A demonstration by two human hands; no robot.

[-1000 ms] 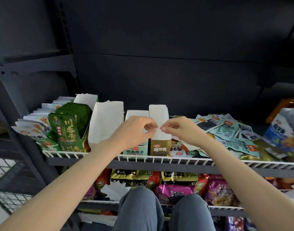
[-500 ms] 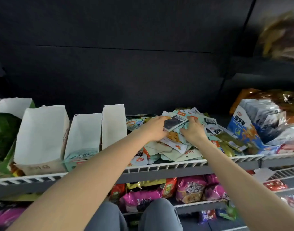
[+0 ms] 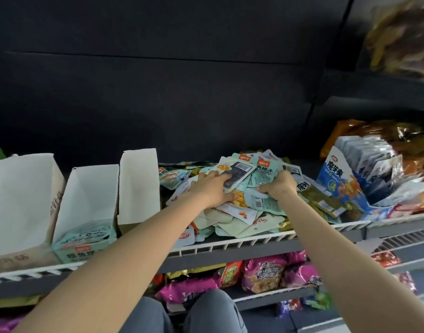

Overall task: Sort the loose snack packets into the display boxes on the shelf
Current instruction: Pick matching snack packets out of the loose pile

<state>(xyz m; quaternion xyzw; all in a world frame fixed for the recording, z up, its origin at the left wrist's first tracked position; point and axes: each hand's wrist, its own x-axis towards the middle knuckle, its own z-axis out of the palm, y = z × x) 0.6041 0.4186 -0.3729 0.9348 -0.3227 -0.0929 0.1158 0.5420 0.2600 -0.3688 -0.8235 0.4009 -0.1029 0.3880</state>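
Dark wall behind a wire shelf; left hand lies flat on the packet pile, right hand grabs packets.

Overall dim; dark back panel eats most of the upper frame, no detail there. Light falls from above/front: white display boxes and packet pile read brightest, forearms evenly lit, no hard shadows. Lower shelf sits in shade, colours muddy. Mild glare on the foil bags at right. Heavy motion blur top right, the yellow-brown bag is a smear. Wide-angle bend: shelf rail bows, left edge soft. Centre print legible, slightly soft.
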